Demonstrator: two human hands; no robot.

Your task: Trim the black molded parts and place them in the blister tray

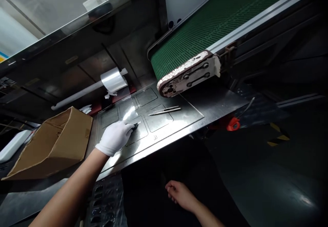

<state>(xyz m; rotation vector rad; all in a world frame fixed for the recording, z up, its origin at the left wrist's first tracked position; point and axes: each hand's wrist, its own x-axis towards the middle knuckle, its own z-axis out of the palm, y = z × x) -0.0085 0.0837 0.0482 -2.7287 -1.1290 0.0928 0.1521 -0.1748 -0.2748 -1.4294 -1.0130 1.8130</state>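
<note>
My left hand (pixel 114 138), in a white glove, is closed around a small black tool with a thin pale tip (pixel 135 126). It rests low over a shiny metal plate (pixel 176 126) marked with rounded rectangular outlines. To the right of that hand, a pair of metal tweezers (pixel 164 110) lies on the plate. My bare right hand (pixel 180 194) is held in front of the dark clothing, below the table edge. Its fingers are curled in, and I see nothing in them.
An open cardboard box (pixel 69 141) stands left of the plate. Behind are a roll of clear film (pixel 114 80) on a bar and a green conveyor belt (pixel 200 32), whose end overhangs the plate. A red tape dispenser-like object (pixel 233 123) sits at right. Clear moulded plastic (pixel 106 199) lies below.
</note>
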